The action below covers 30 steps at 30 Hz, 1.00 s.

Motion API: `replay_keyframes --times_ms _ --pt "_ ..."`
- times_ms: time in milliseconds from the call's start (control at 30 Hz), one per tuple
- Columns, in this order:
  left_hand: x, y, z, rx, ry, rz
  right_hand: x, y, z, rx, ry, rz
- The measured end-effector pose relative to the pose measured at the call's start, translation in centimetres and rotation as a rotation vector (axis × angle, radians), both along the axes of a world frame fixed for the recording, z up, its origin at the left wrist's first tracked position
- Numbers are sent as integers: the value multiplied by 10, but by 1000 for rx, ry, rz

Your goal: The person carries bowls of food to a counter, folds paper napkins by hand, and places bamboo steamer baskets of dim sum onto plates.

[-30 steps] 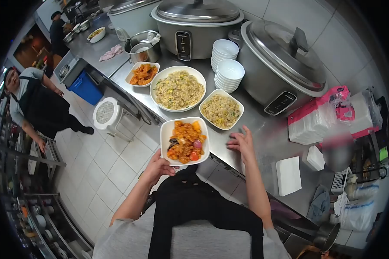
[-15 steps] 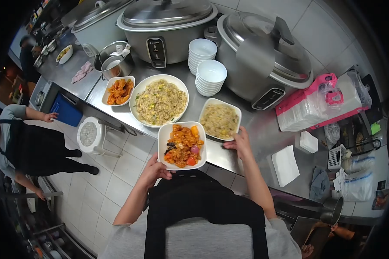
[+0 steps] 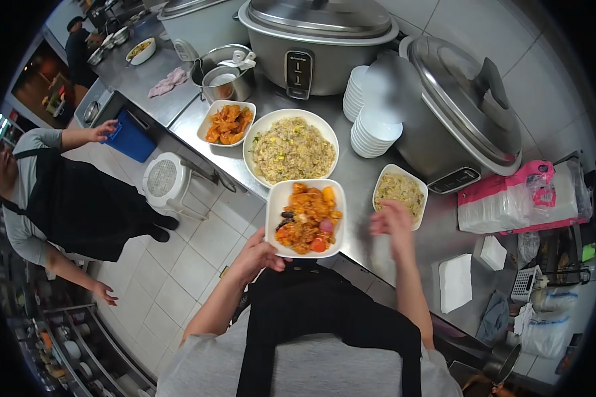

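Note:
My left hand (image 3: pixel 260 257) holds a square white bowl of saucy orange food (image 3: pixel 306 218) by its lower left edge, in front of the counter. Blurred by motion, my right hand (image 3: pixel 395 228) is over the near edge of a smaller square bowl of fried rice (image 3: pixel 400 192); its fingers look apart, and whether they touch the bowl is unclear. A large round bowl of fried rice (image 3: pixel 291 149) stands just beyond the held bowl. To its left is a square bowl of orange pieces (image 3: pixel 227 124).
Behind stand rice cookers (image 3: pixel 318 46), stacked white bowls (image 3: pixel 376 129) and a metal pot (image 3: pixel 224 76). Packs of napkins (image 3: pixel 496 206) lie at right. A white stool (image 3: pixel 167 177) and a co-worker in a black apron (image 3: pixel 73 198) are at left; another person (image 3: pixel 79 53) is farther back.
The smaller fried rice bowl has moved right along the counter, away from the large round bowl. My right hand moved with it. The co-worker at left has shifted, arms spread.

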State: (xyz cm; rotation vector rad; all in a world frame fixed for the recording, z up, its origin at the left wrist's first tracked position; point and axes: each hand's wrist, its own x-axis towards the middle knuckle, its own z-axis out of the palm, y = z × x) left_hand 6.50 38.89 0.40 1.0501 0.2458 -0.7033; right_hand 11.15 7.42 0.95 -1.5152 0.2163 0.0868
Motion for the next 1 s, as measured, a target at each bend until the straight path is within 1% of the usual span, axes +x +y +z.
replay_keyframes --times_ms 33,67,100,133,167,200,233,267,300,333,367,433,500,533,567,633,667,733,767,800,833,900,933,967,1000 --pt "-7 10 0 15 -31 98 13 25 -7 53 164 158" --pt "-12 19 -2 17 -70 175 20 55 -14 172 262 207" --pt "-18 26 -8 123 -50 271 32 76 -44 253 323 236" --pt "-23 38 -11 169 -44 309 50 93 -62 261 426 301" --pt "-27 29 17 208 -92 430 65 111 -70 252 450 295" --pt "-30 38 14 274 -126 435 92 126 -134 553 375 292" --pt "-31 45 15 307 -140 453 92 142 -85 438 369 49" --pt "-26 64 -10 129 -197 452 88 144 -66 335 311 -35" --pt "-13 100 -72 23 -271 511 91 148 -87 273 141 -84" --pt "-16 71 -25 189 -204 441 89 143 -94 257 166 -100" --pt "-26 59 24 373 -144 398 89 147 -105 246 91 -156" --pt "-10 89 -17 302 -240 341 78 143 -88 265 101 -214" --pt "1 82 -19 268 -228 289 66 128 -76 270 169 -132" --pt "3 76 -19 240 -203 256 61 121 -80 294 132 -136" --pt "2 69 -13 221 -180 225 55 112 -77 298 126 -147" --pt "8 57 -9 168 -126 160 50 98 -77 359 161 -20" --pt "7 48 -4 175 -123 191 47 91 -78 358 158 -31" --pt "7 35 8 146 -157 157 38 77 -81 401 185 -31" --pt "7 27 17 121 -190 135 29 66 -84 403 183 -37" --pt "-1 6 39 142 -168 186 16 50 -90 485 216 -44" --pt "6 9 27 141 -170 185 5 38 -94 568 250 -49" --pt "41 22 -34 53 -193 73 -22 13 -87 681 314 -203" --pt "54 36 -66 17 -200 27 -30 -3 -94 653 225 -247" --pt "54 54 -78 -5 -203 -4 -34 -14 -103 635 149 -274" --pt "32 28 -41 -24 -178 123 -37 -26 -91 539 158 -365"
